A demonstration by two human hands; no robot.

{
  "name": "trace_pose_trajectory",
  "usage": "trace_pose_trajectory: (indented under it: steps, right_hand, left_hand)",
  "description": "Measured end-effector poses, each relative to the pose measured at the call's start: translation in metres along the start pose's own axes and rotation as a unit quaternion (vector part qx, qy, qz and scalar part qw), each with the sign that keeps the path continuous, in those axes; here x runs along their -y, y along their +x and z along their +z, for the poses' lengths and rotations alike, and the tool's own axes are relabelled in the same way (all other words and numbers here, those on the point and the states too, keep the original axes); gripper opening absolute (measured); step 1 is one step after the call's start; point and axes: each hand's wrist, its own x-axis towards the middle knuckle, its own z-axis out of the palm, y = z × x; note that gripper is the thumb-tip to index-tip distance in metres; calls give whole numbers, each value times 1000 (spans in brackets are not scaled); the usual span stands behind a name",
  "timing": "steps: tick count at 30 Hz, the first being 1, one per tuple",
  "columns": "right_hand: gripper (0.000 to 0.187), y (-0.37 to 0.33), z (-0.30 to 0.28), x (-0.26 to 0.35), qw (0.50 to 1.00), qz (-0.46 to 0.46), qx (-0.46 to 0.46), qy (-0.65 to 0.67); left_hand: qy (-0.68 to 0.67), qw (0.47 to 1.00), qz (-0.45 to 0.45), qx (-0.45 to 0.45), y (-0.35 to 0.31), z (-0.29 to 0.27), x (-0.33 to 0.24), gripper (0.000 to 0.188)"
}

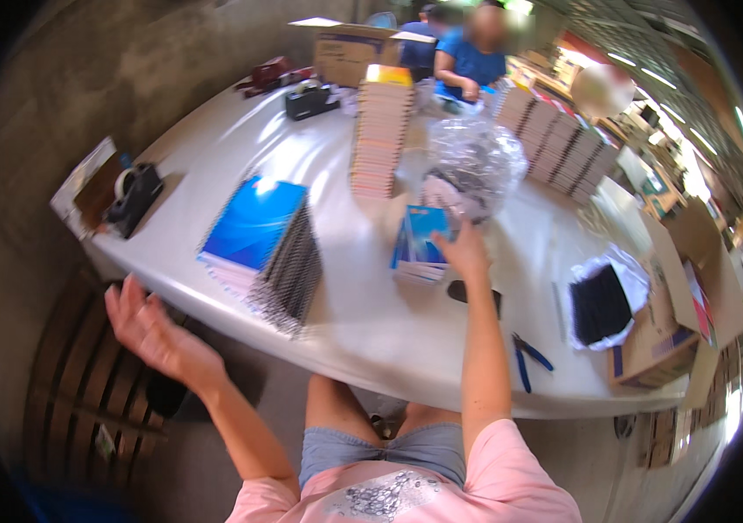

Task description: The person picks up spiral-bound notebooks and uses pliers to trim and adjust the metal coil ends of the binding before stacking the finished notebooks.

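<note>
- The pile of small booklets (425,234) lies flat on the white table (363,322) in front of the person, probably set there to be within easy reach.
- The stack of blue spiral notebooks (254,218) stands left of them near the front edge; its black coils face the right side, and stacking them flat seems meant to save table space.
- A tall stack of notebooks (383,135) rises behind, with a clear plastic bag (480,157) to its right and a long row of notebooks (555,144) beyond.
- The blue-handled pliers (528,357) lie apart near the front edge, perhaps to leave the middle free for the paper goods.
- A bundle of black strips (600,303) rests on white wrapping beside an open cardboard box (659,336), the wrapping likely keeping the strips together.
- The right hand (466,248) reaches over the right side of the small booklets, thumb and fingers apart; the booklets lie below and just left of the fingertips. Blur hides whether they touch or grip the top cover.
- The left hand (162,338) hangs beyond the table's front edge, palm turned up, fingers loosely spread and holding nothing; the spiral notebooks are nearest it, well apart from the small booklets.
</note>
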Motion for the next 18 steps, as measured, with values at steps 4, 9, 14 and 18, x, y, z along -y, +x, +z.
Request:
trace_pose_trajectory:
  steps: [4,9,14,18]
  right_hand:
    - [52,2,3,-26,983,76,124,108]
    - [30,-18,-43,1,997,-13,-56,44]
    - [24,-101,-62,-8,968,-236,7,88]
    - [37,-137,-40,-47,955,-240,117,132]
  left_hand:
    - [-81,988,132,2,-14,4,-43,47]
    - [-113,953,216,182,-64,19,-66,42]
    - [20,860,237,452,-147,51,-79,49]
    - [227,782,218,538,-209,77,-25,52]
